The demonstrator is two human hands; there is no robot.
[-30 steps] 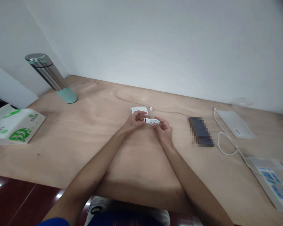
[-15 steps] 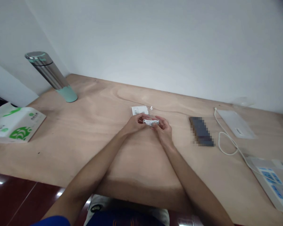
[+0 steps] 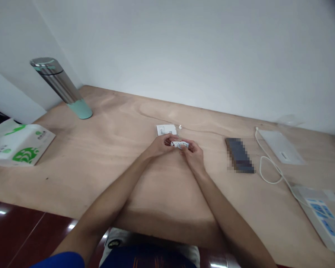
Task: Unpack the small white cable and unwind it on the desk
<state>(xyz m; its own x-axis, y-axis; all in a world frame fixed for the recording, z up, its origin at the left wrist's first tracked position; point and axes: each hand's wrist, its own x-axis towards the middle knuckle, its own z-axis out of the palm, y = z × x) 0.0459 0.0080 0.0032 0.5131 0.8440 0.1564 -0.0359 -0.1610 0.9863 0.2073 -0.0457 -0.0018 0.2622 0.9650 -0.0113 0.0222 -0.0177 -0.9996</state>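
Observation:
Between both hands is a small white oblong object (image 3: 179, 144) with a rounded, ring-marked right end; its exact kind is too small to make out. The fingers of my left hand (image 3: 162, 145) are closed on its left end. My right hand (image 3: 194, 152) grips the right end, with the thumb on the near face. Just beyond my left fingers lies a white printed packet (image 3: 166, 129) on the wooden table (image 3: 162, 182). A tiny white piece (image 3: 180, 127) rests at that packet's right corner.
A phone-like dark slab (image 3: 240, 155) lies right of my hands. Farther right are a white cable (image 3: 270, 160), a translucent sleeve (image 3: 283, 147) and a blue-and-white package (image 3: 324, 216). On the left stand a steel and mint flask (image 3: 63, 87) and a tissue pack (image 3: 19, 145).
The white object has turned a little in my fingers, so its face shows differently. Both hands stay in nearly the same place, and the view has shifted slightly.

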